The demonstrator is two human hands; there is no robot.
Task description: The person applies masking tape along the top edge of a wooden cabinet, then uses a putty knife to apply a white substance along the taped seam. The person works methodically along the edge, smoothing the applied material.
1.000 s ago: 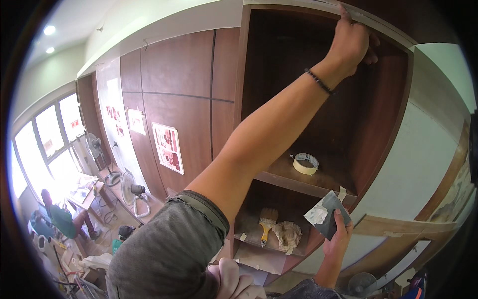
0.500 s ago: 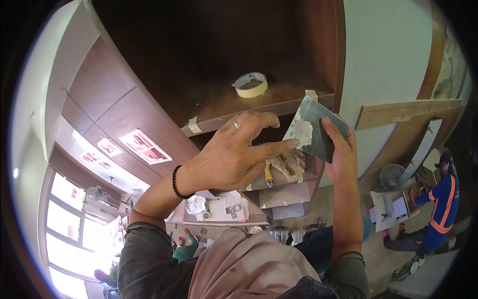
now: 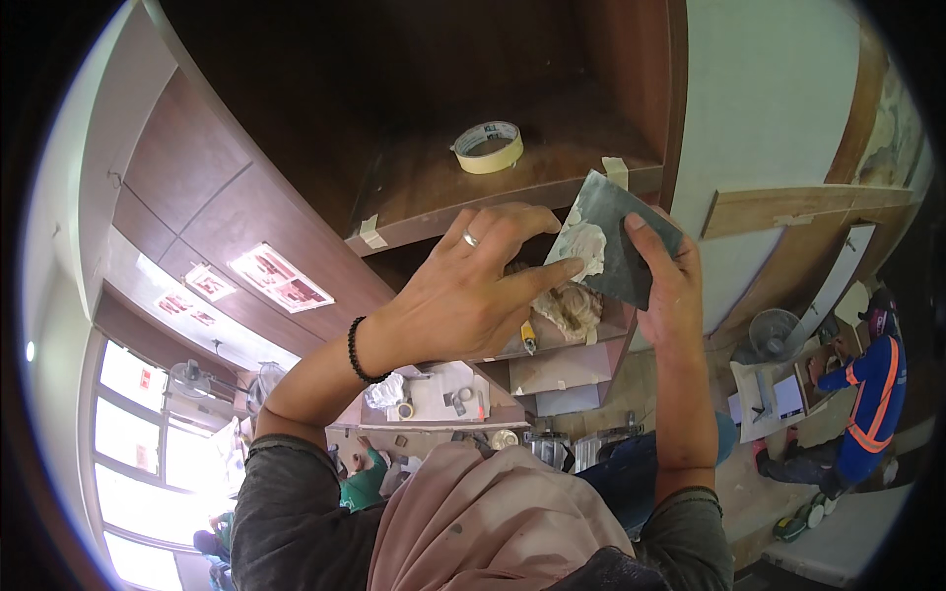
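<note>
My right hand grips a flat dark grey plate, thumb on top and the other fingers behind it. A lump of white paste is spread along the plate's left side. My left hand, with a ring and a beaded bracelet, has its fingers apart. One of its digits reaches to the lower edge of the paste and seems to touch it. Just beyond both hands, a roll of masking tape lies on a brown cabinet shelf.
Below my hands, a crumpled cloth and a yellow-handled tool sit on a lower shelf. Masking tape strips stick to the shelf edge. At right, a person in blue works near a fan. A green-sleeved person is lower left.
My left hand and the plate in my right hand have shifted slightly left in view. The left digit stays at the paste. The view itself has moved a little.
</note>
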